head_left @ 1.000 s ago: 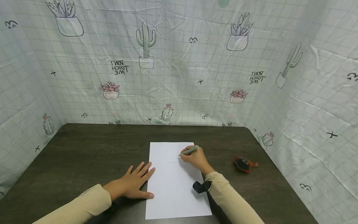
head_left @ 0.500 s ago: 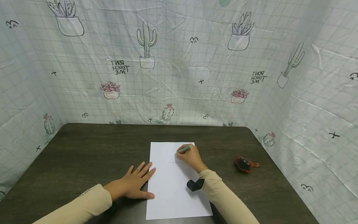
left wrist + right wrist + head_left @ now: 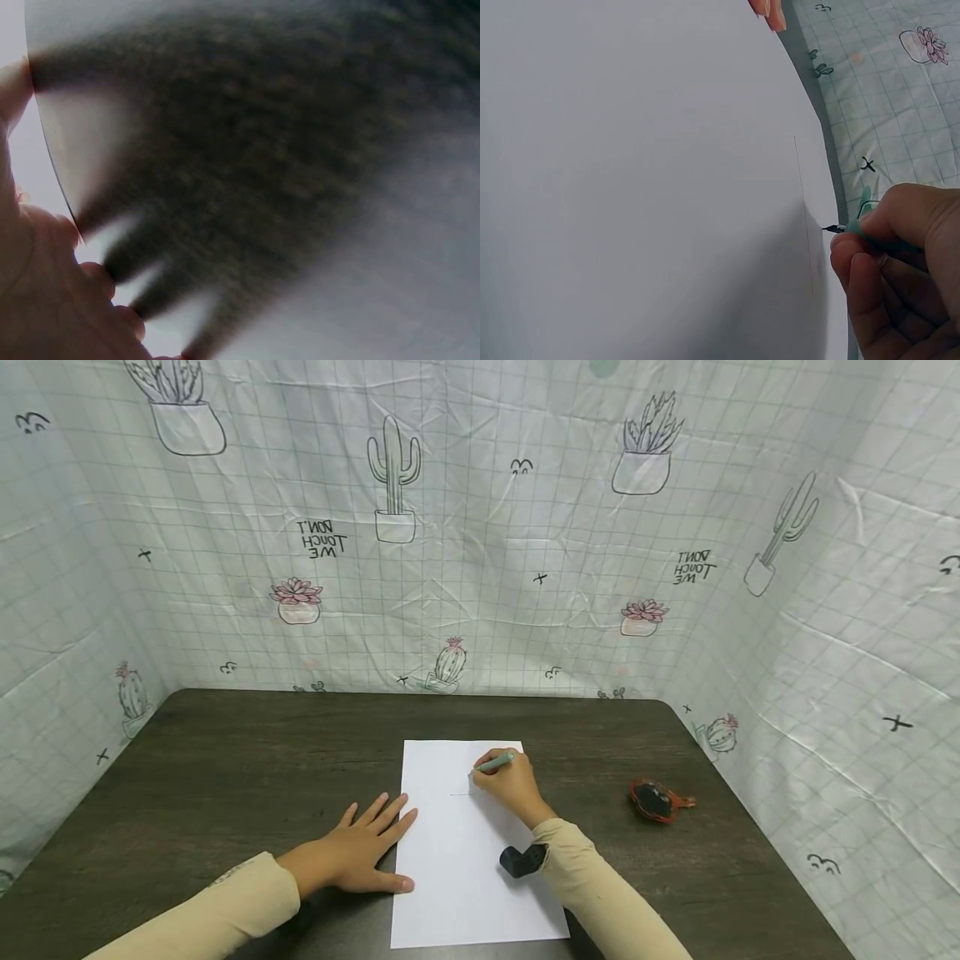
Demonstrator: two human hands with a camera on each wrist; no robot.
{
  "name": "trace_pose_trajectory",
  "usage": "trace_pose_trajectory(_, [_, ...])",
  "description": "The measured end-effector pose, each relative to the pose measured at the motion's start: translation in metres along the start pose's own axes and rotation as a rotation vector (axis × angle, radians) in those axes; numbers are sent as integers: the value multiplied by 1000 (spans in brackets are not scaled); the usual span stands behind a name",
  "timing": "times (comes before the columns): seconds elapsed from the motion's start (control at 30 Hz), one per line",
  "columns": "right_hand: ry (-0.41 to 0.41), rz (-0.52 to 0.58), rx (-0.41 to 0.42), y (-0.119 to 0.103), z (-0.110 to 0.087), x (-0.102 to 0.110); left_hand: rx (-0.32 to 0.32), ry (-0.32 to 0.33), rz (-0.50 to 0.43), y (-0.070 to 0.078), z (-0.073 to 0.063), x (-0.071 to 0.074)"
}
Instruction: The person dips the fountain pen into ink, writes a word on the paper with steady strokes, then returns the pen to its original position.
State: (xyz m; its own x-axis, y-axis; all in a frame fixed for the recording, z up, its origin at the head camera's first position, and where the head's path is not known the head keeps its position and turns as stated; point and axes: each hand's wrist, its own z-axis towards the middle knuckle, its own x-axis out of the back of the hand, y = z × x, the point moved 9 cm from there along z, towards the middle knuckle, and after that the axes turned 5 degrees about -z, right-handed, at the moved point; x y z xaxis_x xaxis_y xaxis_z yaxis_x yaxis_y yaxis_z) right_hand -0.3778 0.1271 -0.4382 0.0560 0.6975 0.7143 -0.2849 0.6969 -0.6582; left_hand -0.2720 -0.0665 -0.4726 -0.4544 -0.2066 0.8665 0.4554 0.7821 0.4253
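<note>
A pen (image 3: 497, 762) is pinched by the right hand (image 3: 516, 787) over paper (image 3: 450, 864), between the spread left hand (image 3: 358, 853) and an orange-rimmed object (image 3: 654, 801).

From above, your head camera looks forward and down on the paper (image 3: 450, 877); your left-wrist camera closely faces your left hand (image 3: 45, 277) at its left edge; your right-wrist one, close, faces its far edge, sharing the drawn line (image 3: 802, 195) with the head view.

the paper (image 3: 450, 868) looks smooth and matt, the tabletop (image 3: 262, 752) wood-grained, the backdrop (image 3: 480, 552) creased cloth.
</note>
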Motion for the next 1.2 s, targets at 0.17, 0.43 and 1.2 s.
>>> trace_pose_trajectory(0.17, [13, -25, 8, -1, -2, 1, -18, 8, -12, 0, 0, -1])
trace_pose_trajectory(0.43, [8, -50, 13, -2, -6, 0, -25, 13, -14, -4, 2, -4])
trace_pose_trajectory(1.2, [-1, -54, 51, -11, -27, 4, -21, 9, -7, -5, 3, -5])
